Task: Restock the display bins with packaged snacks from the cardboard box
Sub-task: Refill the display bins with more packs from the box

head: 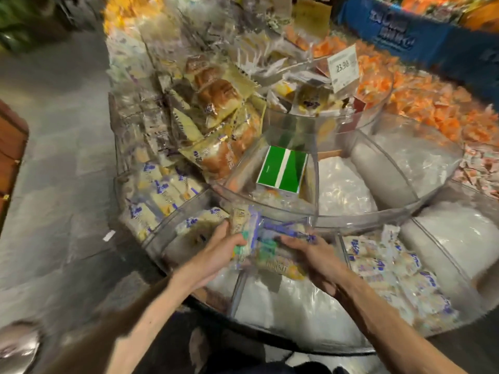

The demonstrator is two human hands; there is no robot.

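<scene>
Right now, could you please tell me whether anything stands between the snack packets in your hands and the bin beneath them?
Nothing visible covers the lower bin. Both the left hand and right hand hold the snack packets just above it; only a clear divider runs beneath them, splitting two compartments.

Blurred snack packets (pixel 267 255) bunched above clear bin (pixel 270 303).

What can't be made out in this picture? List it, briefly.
Head view only.
- Snack packets between the left hand and right hand: count and print lost to motion blur and the fingers.
- Blue banner: lettering smeared by blur.
- Price tag: print under the number too small.
- Green-topped box: contents hidden by its top.
- Grey object at bottom-left: blurred, cut by the edge.
</scene>
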